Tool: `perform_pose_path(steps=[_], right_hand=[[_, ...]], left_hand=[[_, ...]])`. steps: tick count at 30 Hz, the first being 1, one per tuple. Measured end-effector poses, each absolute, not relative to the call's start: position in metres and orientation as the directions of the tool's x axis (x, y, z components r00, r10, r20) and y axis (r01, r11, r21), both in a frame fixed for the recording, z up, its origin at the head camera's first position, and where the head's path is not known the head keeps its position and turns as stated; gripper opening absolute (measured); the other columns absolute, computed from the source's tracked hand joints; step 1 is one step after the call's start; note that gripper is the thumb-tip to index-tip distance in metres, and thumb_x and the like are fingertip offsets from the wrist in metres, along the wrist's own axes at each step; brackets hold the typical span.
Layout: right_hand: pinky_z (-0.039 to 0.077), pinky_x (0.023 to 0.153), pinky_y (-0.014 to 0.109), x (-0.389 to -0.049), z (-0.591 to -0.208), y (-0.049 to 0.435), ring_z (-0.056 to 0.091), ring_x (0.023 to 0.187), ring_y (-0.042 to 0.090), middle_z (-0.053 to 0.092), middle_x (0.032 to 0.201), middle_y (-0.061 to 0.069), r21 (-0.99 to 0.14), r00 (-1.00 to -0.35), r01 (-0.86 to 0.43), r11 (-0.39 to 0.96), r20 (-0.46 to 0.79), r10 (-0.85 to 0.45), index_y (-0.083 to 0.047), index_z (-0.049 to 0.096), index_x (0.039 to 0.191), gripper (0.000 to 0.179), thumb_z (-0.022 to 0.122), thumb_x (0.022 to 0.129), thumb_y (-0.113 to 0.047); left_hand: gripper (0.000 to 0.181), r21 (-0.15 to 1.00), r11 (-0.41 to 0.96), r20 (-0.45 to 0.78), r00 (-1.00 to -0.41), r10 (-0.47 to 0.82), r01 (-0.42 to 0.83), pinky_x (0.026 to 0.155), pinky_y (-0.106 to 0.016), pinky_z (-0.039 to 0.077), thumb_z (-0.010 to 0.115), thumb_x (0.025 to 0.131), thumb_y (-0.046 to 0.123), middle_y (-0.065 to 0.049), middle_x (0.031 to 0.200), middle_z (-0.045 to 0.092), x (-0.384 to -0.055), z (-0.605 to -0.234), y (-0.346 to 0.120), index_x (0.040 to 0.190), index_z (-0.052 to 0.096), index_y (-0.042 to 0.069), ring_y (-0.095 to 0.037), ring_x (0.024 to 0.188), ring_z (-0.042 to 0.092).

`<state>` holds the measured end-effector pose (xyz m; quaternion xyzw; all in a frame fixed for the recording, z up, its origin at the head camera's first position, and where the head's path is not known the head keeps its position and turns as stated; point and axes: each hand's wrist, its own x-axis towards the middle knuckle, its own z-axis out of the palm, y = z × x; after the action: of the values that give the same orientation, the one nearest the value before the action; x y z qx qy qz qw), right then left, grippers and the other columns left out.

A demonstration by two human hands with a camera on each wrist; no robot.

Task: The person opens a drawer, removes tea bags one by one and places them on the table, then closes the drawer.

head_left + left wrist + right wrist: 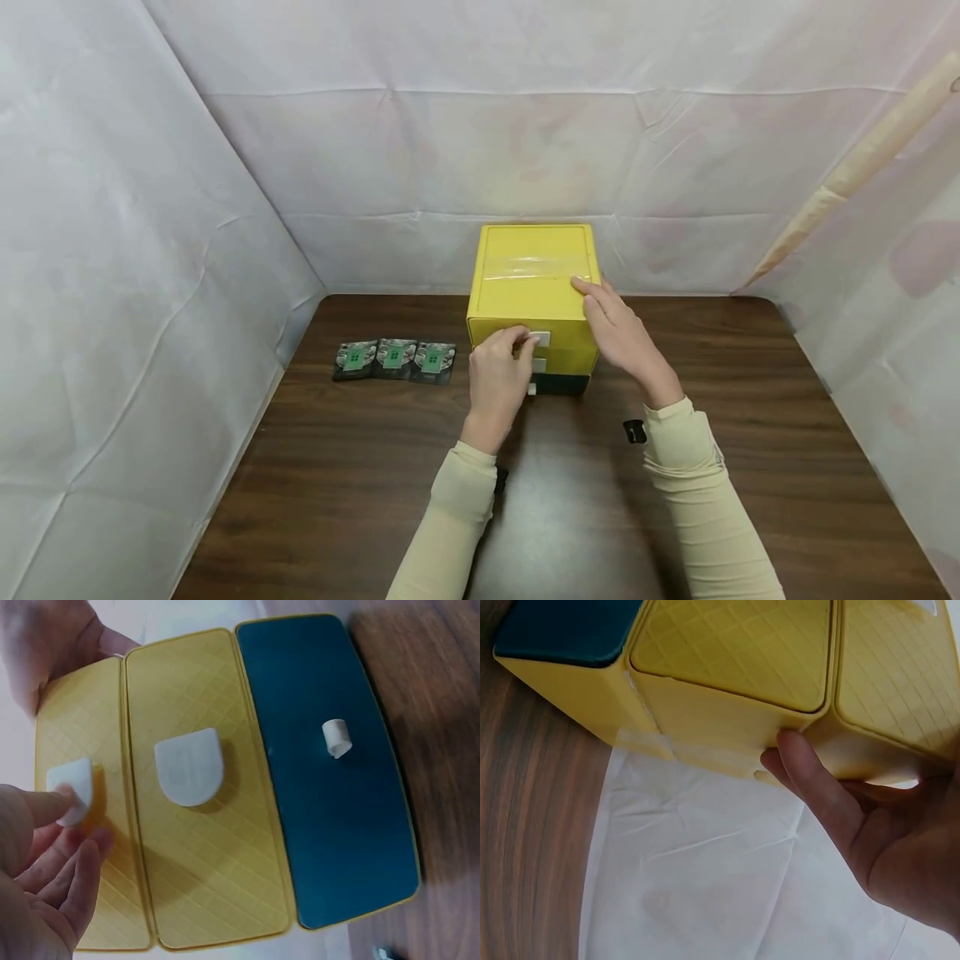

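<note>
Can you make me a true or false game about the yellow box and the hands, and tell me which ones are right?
1. The left hand pinches the top white handle. True.
2. Three dark packets lie on the table, to the right of the yellow box. False: they lie to its left, as the head view shows it.
3. The bottom drawer front is dark teal. True.
4. The right hand is holding a packet. False: it rests against the yellow box.
5. The middle white handle is on a yellow drawer front. True.
</note>
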<state>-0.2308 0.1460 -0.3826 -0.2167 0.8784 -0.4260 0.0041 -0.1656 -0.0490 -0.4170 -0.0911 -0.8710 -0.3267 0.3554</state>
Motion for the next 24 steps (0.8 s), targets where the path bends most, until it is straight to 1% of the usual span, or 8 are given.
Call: perform_pose_path(steps=[4, 6, 8, 13, 15, 19, 21, 24], right_hand=[[0.016, 0.110, 0.060, -0.230, -0.382, 0.143, 0.010, 0.146, 0.024, 0.018, 0.159, 0.003, -0.754, -0.917, -0.362, 0.548, 0.181, -0.356, -0.021, 0.038, 0.151, 0.051, 0.023, 0.106, -0.040], [0.016, 0.110, 0.060, -0.230, -0.382, 0.142, 0.010, 0.146, 0.023, 0.020, 0.159, 0.001, -0.752, -0.923, -0.352, 0.557, 0.180, -0.340, -0.022, 0.039, 0.150, 0.050, 0.023, 0.106, -0.040], [0.017, 0.109, 0.062, -0.230, -0.383, 0.141, 0.010, 0.146, 0.024, 0.021, 0.159, 0.001, -0.749, -0.928, -0.344, 0.567, 0.179, -0.327, -0.023, 0.040, 0.150, 0.050, 0.023, 0.106, -0.040], [0.020, 0.106, 0.065, -0.229, -0.389, 0.139, 0.014, 0.145, 0.028, 0.016, 0.160, 0.001, -0.745, -0.941, -0.324, 0.583, 0.188, -0.282, -0.026, 0.042, 0.149, 0.051, 0.021, 0.105, -0.043], [0.021, 0.107, 0.063, -0.228, -0.391, 0.138, 0.015, 0.145, 0.028, 0.015, 0.160, 0.002, -0.757, -0.942, -0.327, 0.565, 0.213, -0.259, -0.025, 0.044, 0.148, 0.051, 0.022, 0.105, -0.042], [0.027, 0.108, 0.053, -0.230, -0.399, 0.133, 0.017, 0.144, 0.023, 0.021, 0.158, 0.005, -0.787, -0.933, -0.361, 0.500, 0.298, -0.204, -0.018, 0.049, 0.144, 0.048, 0.025, 0.105, -0.035], [0.031, 0.105, 0.050, -0.231, -0.402, 0.130, 0.021, 0.143, 0.022, 0.026, 0.156, 0.007, -0.791, -0.925, -0.379, 0.480, 0.341, -0.169, -0.016, 0.053, 0.141, 0.047, 0.027, 0.105, -0.032], [0.036, 0.098, 0.049, -0.231, -0.405, 0.128, 0.025, 0.142, 0.024, 0.031, 0.154, 0.010, -0.788, -0.917, -0.391, 0.475, 0.378, -0.128, -0.016, 0.057, 0.138, 0.046, 0.028, 0.105, -0.030]], left_hand=[[0.021, 0.527, 0.774, 0.660, -0.743, -0.113, 0.351, 0.059, -0.026, 0.052, 0.074, 0.088, 0.031, 0.000, 0.076, 0.067, -0.166, -0.422, -0.053, 0.087, 0.072, 0.009, -0.011, 0.065, 0.064], [0.026, 0.531, 0.784, 0.646, -0.753, -0.129, 0.321, 0.058, -0.028, 0.052, 0.073, 0.088, 0.036, 0.000, 0.074, 0.067, -0.166, -0.425, -0.054, 0.085, 0.072, 0.010, -0.012, 0.063, 0.063], [0.028, 0.533, 0.796, 0.621, -0.771, -0.138, 0.286, 0.058, -0.030, 0.052, 0.073, 0.087, 0.039, 0.000, 0.074, 0.067, -0.164, -0.428, -0.056, 0.083, 0.072, 0.011, -0.012, 0.063, 0.063], [0.020, 0.526, 0.816, 0.535, -0.839, -0.098, 0.240, 0.056, -0.032, 0.053, 0.076, 0.086, 0.033, 0.001, 0.078, 0.069, -0.158, -0.441, -0.055, 0.087, 0.075, 0.013, -0.015, 0.065, 0.065], [0.017, 0.513, 0.823, 0.510, -0.858, -0.064, 0.243, 0.055, -0.032, 0.053, 0.075, 0.087, 0.030, 0.001, 0.080, 0.070, -0.158, -0.446, -0.052, 0.091, 0.076, 0.014, -0.016, 0.065, 0.066], [0.014, 0.492, 0.834, 0.513, -0.857, -0.046, 0.250, 0.054, -0.033, 0.053, 0.073, 0.089, 0.027, 0.001, 0.080, 0.069, -0.161, -0.456, -0.049, 0.093, 0.076, 0.014, -0.017, 0.066, 0.066], [0.012, 0.488, 0.836, 0.522, -0.851, -0.048, 0.252, 0.055, -0.033, 0.053, 0.073, 0.089, 0.026, 0.001, 0.079, 0.068, -0.161, -0.459, -0.049, 0.091, 0.076, 0.015, -0.017, 0.066, 0.065], [0.013, 0.496, 0.828, 0.519, -0.854, -0.041, 0.262, 0.057, -0.033, 0.054, 0.073, 0.089, 0.027, 0.001, 0.080, 0.068, -0.161, -0.462, -0.050, 0.089, 0.076, 0.015, -0.016, 0.070, 0.066]])
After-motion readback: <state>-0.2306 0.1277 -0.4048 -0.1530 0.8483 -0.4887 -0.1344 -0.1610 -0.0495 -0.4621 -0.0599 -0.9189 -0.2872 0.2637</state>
